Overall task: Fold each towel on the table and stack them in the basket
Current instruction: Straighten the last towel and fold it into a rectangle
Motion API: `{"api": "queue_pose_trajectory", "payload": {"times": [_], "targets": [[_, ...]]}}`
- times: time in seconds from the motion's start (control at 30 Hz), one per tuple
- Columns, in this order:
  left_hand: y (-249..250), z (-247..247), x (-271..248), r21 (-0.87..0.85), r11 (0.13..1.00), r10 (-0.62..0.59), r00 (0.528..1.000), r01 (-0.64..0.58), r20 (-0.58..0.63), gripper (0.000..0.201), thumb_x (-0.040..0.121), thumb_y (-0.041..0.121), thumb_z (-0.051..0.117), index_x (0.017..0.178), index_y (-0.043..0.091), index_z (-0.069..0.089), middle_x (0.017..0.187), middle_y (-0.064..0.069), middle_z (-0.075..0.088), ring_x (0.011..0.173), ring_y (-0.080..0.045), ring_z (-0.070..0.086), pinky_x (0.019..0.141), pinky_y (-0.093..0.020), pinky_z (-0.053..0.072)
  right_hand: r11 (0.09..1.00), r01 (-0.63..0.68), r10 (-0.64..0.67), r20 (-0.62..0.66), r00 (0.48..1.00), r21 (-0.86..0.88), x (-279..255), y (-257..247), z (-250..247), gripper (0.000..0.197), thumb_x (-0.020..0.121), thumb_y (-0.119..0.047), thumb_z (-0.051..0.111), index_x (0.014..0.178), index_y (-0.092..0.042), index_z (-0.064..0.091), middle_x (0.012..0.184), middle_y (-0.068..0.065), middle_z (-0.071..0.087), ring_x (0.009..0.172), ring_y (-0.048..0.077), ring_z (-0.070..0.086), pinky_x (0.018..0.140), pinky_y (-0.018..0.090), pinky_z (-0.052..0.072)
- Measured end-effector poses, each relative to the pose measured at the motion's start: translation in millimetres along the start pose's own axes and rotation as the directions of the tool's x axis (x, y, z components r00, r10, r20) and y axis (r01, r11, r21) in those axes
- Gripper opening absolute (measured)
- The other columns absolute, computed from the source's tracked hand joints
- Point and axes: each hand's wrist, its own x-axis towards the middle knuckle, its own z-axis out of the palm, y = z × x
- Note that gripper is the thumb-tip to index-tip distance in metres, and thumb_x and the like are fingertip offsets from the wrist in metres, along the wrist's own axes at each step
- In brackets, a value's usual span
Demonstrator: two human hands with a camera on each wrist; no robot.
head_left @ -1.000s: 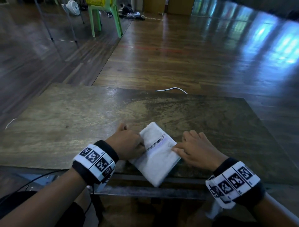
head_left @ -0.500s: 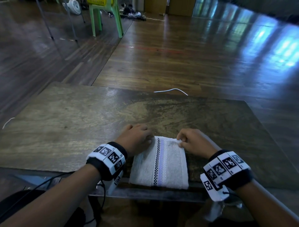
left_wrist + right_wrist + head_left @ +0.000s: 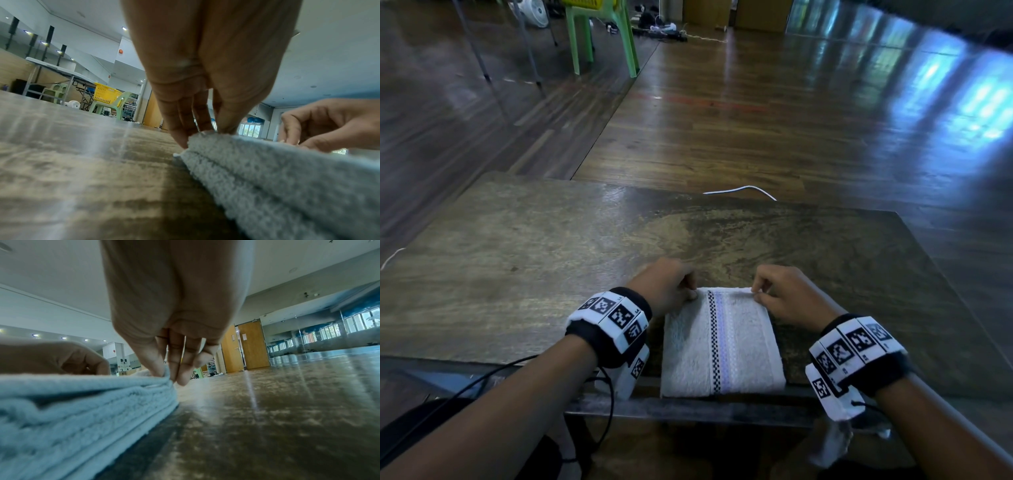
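Note:
A white towel (image 3: 722, 346) with a checkered and lilac stripe lies folded in several layers at the near edge of the wooden table (image 3: 551, 260). My left hand (image 3: 671, 284) pinches its far left corner between thumb and fingers; the left wrist view shows this hand (image 3: 203, 129) on the towel (image 3: 277, 178). At the far right corner my right hand (image 3: 780, 291) pinches the top layers, and the right wrist view shows that hand (image 3: 166, 373) nipping the towel (image 3: 82, 402). A yellow basket (image 3: 106, 93) sits on a green chair far across the room.
The green chair (image 3: 602, 37) stands on the floor beyond the table's far left. A white cable (image 3: 743, 190) lies past the far table edge. A black cable (image 3: 482, 380) hangs from my left wrist band. The towel's near edge reaches the table's front edge.
The towel has turned from lying askew to square with the table edge, striped side up. Both hands have shifted from its sides to its far corners.

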Motion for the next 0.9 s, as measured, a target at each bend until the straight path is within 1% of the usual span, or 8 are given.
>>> {"api": "queue_pose_trajectory", "payload": {"times": [0.1,0.23,0.4,0.5,0.6,0.67,0.8,0.9], "targets": [[2,-2,-2,-0.016,1.0,0.009,1.0,-0.01,-0.026,0.003,0.087,0.014,0.058,0.086,0.013,0.061,0.09,0.0,0.059,0.083,-0.015,0.052,0.075,-0.028,0.046,0.999,-0.03,0.03,-0.012,0.999,0.03,2,2,0,0.006,0.085,-0.016,0.062,0.083,-0.02,0.057,0.087,-0.006,0.064,0.082,0.007,0.061,0.074,0.035,0.056],[1,-1,-2,-0.073,0.997,-0.018,0.999,0.014,-0.052,0.012,0.085,0.006,0.051,0.08,0.017,0.055,0.089,-0.004,0.063,0.084,-0.021,0.056,0.075,-0.035,0.05,0.999,-0.046,0.047,-0.033,0.998,0.021,6,4,1,0.012,0.085,-0.018,0.061,0.08,-0.026,0.054,0.083,-0.008,0.065,0.079,0.007,0.062,0.072,0.037,0.056],[3,1,-1,-0.048,0.996,-0.079,0.995,0.076,-0.055,0.006,0.086,0.012,0.051,0.084,0.017,0.053,0.092,-0.005,0.062,0.084,-0.025,0.058,0.076,-0.041,0.052,0.998,-0.054,0.053,-0.027,0.998,-0.023,9,3,2,0.015,0.086,-0.021,0.058,0.083,-0.032,0.049,0.08,-0.008,0.063,0.073,0.012,0.061,0.069,0.041,0.055],[7,2,0,0.102,0.988,-0.108,0.993,0.113,-0.05,0.008,0.092,0.02,0.049,0.092,0.017,0.056,0.098,-0.003,0.061,0.089,-0.024,0.057,0.078,-0.034,0.045,0.994,-0.062,0.059,-0.031,0.998,-0.09,9,-1,2,0.01,0.087,-0.02,0.058,0.086,-0.03,0.059,0.088,-0.008,0.065,0.078,0.011,0.061,0.072,0.037,0.055],[8,3,3,0.23,0.965,-0.116,0.992,0.125,-0.055,0.014,0.094,0.026,0.045,0.093,0.019,0.057,0.104,0.0,0.062,0.097,-0.021,0.056,0.093,-0.036,0.034,0.986,-0.073,0.07,-0.028,0.997,-0.149,9,-3,3,0.011,0.089,-0.023,0.058,0.092,-0.028,0.066,0.097,-0.008,0.063,0.084,0.01,0.059,0.075,0.031,0.052],[8,4,3,0.281,0.955,-0.088,0.995,0.096,-0.042,0.018,0.094,0.024,0.044,0.097,0.018,0.061,0.108,0.0,0.06,0.102,-0.021,0.056,0.097,-0.038,0.031,0.976,-0.053,0.047,-0.033,0.998,-0.21,8,-4,5,0.014,0.09,-0.024,0.057,0.097,-0.026,0.068,0.102,-0.005,0.06,0.089,0.013,0.058,0.077,0.03,0.05],[11,6,2,0.311,0.95,-0.018,0.998,0.036,-0.06,0.019,0.093,0.018,0.045,0.097,0.017,0.063,0.108,-0.001,0.06,0.1,-0.022,0.057,0.092,-0.035,0.036,0.939,0.029,-0.042,-0.032,0.999,-0.342,2,-11,7,0.023,0.093,-0.025,0.05,0.107,-0.022,0.068,0.112,-0.005,0.056,0.106,0.013,0.049,0.089,0.03,0.04],[10,2,2,0.206,0.974,-0.088,0.996,0.091,-0.024,0.016,0.092,0.017,0.047,0.094,0.015,0.062,0.104,-0.005,0.063,0.093,-0.024,0.059,0.081,-0.034,0.048,0.913,0.043,-0.046,0.003,0.999,-0.407,-3,-17,10,0.029,0.095,-0.027,0.043,0.117,-0.021,0.062,0.119,-0.007,0.054,0.113,0.013,0.044,0.092,0.032,0.033]]}}
